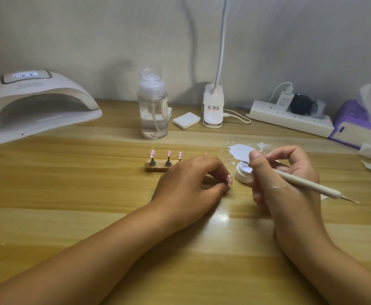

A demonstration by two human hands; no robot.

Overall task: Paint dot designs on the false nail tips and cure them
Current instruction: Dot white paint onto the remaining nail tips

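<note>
Near you on the wooden bench (pixel 92 194), your left hand (pixel 186 183) pinches a pink nail tip (pixel 229 179). Your right hand (pixel 283 179) grips the pen (pixel 307 183), its point at the paint pot (pixel 243 171). You're probably loading paint; next comes a light, steady dot. Beyond are the stand (pixel 157 167) and the lamp (pixel 37 106).

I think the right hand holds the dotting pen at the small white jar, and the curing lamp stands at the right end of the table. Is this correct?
Not quite. The curing lamp stands at the left end of the table, as the head view shows. The rest holds: the right hand holds the dotting pen at the small white jar.
</note>
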